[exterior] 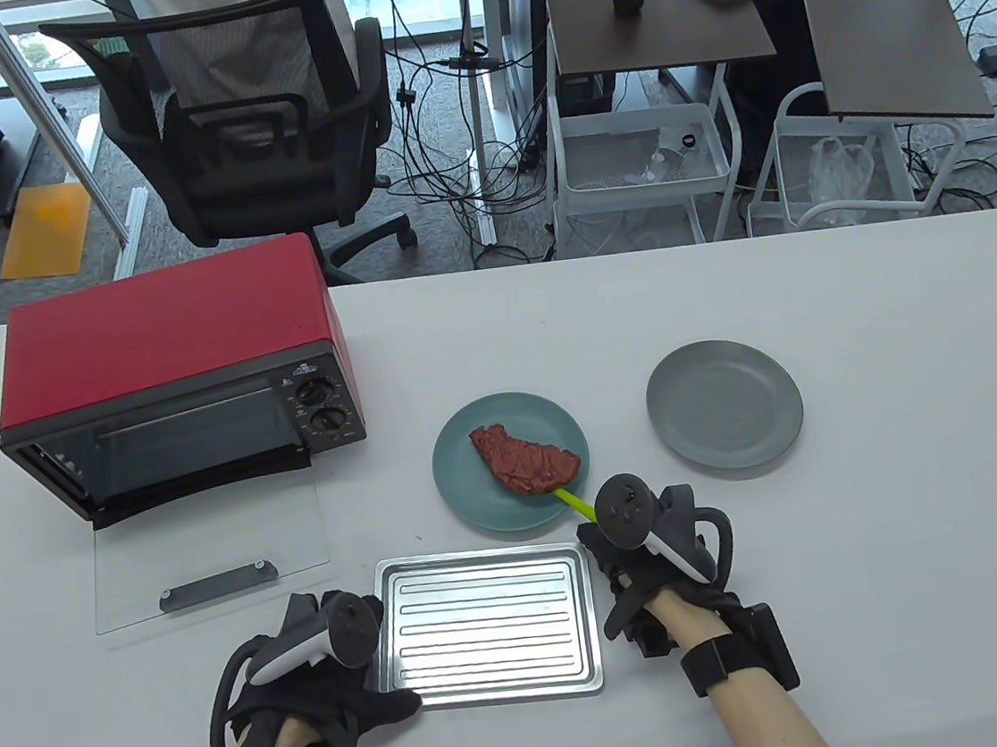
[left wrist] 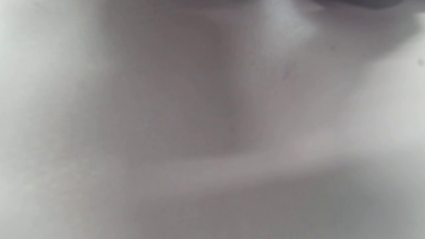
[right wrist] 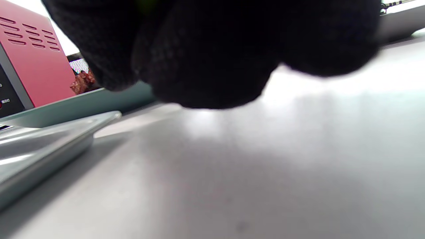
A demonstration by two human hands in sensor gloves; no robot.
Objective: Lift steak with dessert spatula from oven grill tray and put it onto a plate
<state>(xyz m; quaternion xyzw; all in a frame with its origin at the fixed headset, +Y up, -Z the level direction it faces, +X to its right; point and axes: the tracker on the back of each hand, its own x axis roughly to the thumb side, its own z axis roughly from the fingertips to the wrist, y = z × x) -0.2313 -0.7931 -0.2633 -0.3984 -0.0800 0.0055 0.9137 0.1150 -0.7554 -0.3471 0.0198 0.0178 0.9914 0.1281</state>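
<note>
The reddish-brown steak lies on the teal plate in the middle of the table. A green spatula handle sticks out from under the steak toward my right hand, which grips its near end. In the right wrist view the curled gloved fingers fill the top, with the steak and teal plate behind. The silver grill tray sits bare in front. My left hand rests at the tray's near left corner, thumb touching its rim. The left wrist view shows only blurred table.
A second, grey plate stands right of the teal one. The red toaster oven sits at the left with its glass door folded down onto the table. Behind the table are an office chair and carts.
</note>
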